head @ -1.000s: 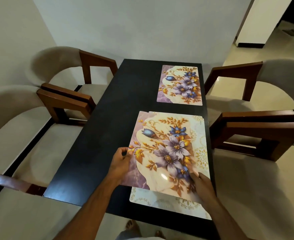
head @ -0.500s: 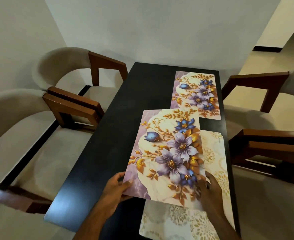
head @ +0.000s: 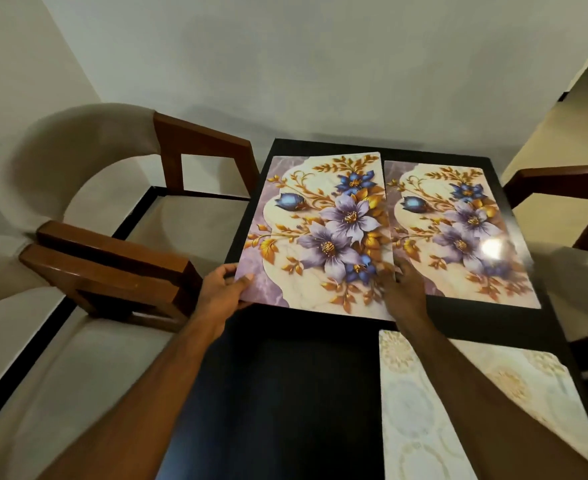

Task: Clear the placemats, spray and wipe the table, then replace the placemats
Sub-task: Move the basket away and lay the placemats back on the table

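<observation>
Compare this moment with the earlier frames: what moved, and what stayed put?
Both hands carried the floral placemat off the cream placemat to the table's far end, left of the second floral placemat. The left hand and right hand kept their grip. The other two mats stayed where they were.

floral placemat [head: 315,233] held over far-left of black table [head: 278,393], beside second floral placemat [head: 458,233] lying flat; cream-patterned placemat [head: 424,427] near-right.

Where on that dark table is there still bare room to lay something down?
The near-left stretch of the black table is bare, bordered by the cream mat and the held floral mat. The far end is crowded: it sits beside the second floral mat.
</observation>
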